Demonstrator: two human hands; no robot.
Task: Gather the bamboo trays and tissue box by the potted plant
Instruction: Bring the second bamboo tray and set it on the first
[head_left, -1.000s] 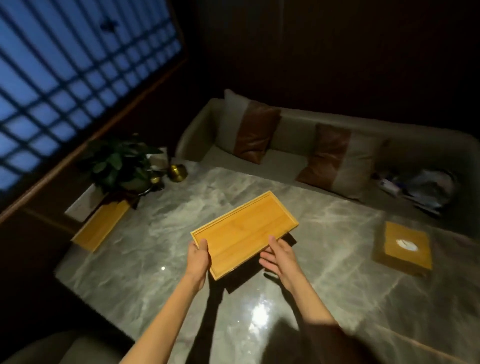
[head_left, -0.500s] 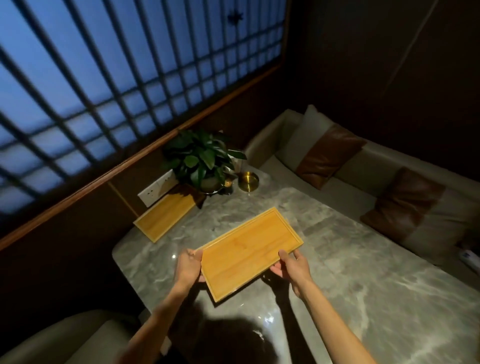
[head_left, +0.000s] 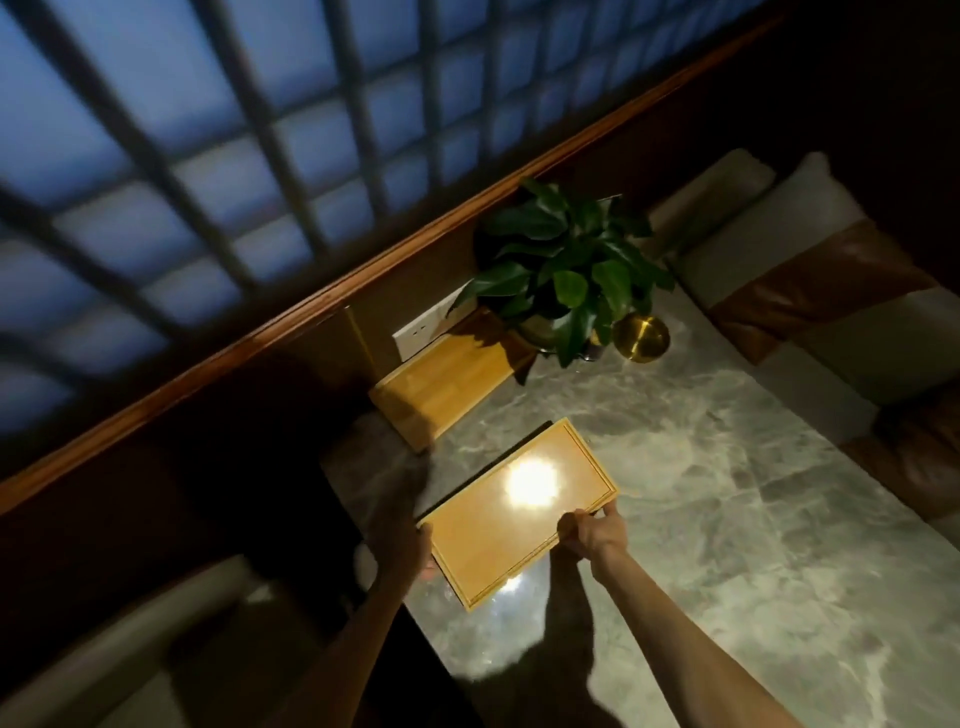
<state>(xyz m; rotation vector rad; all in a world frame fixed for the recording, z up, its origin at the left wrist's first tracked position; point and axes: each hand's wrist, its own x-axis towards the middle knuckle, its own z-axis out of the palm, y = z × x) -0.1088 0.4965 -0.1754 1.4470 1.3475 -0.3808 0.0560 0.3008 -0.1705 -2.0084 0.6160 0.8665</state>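
I hold a rectangular bamboo tray above the marble table, a light glare on its face. My left hand grips its near-left short edge. My right hand pinches its near-right long edge. A second bamboo tray lies flat at the table's far-left corner, one end under the leaves of the potted plant. The held tray sits just short of it, roughly parallel. The tissue box is out of view.
A brass bowl stands right of the plant. A wall socket sits behind the lying tray, below a wooden ledge and lattice window. A cushioned bench runs along the table's right; another seat is at lower left.
I have carried the tray left toward the plant and the lying tray. My view has swung left, so the tissue box has dropped out of sight. Both hands kept their hold.
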